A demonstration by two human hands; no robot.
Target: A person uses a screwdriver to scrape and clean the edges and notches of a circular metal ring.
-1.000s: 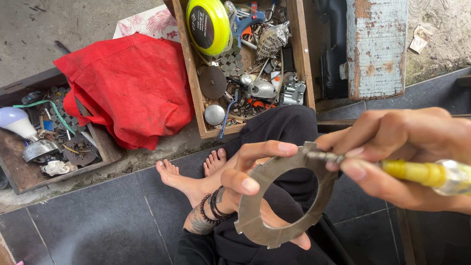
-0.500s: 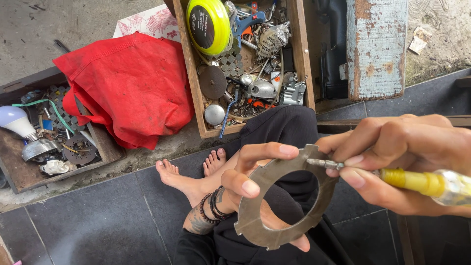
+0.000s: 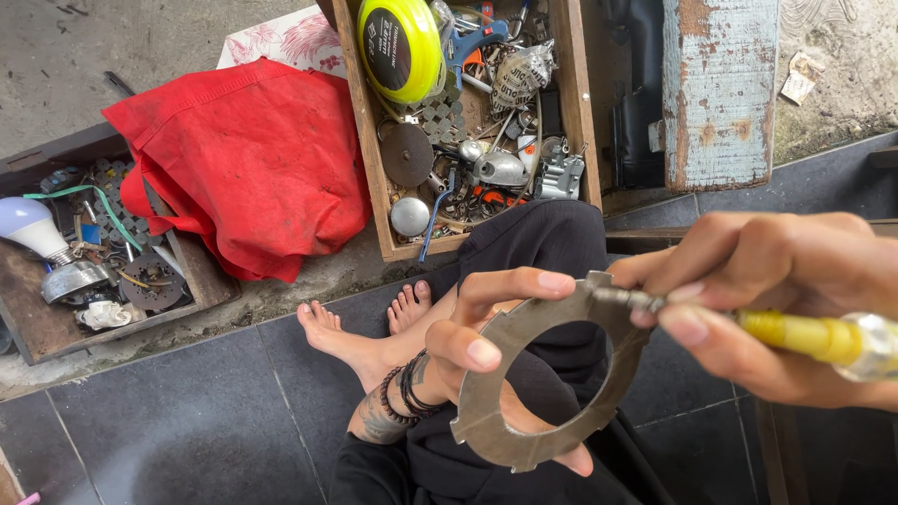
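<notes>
My left hand (image 3: 486, 351) holds a flat grey metal ring with notched outer tabs (image 3: 496, 425) upright in front of my lap, thumb on its face and fingers curled behind. My right hand (image 3: 767, 299) grips a screwdriver with a yellow and clear handle (image 3: 823, 339). Its metal shaft tip (image 3: 622, 297) rests on the ring's upper right edge. Beaded bracelets circle my left wrist. I sit on the floor in black clothing, my bare feet (image 3: 360, 327) showing below.
A wooden box (image 3: 360, 140) of metal parts, with a yellow round case (image 3: 400, 47), stands ahead. A red cloth (image 3: 248, 154) lies left of it. At far left, a tray (image 3: 37, 327) holds a light bulb (image 3: 33, 229) and scraps. A worn blue plank (image 3: 718, 89) stands right.
The screwdriver tip has slid slightly along the ring's upper edge, and my right hand has shifted a little lower. The ring stays in my left hand.
</notes>
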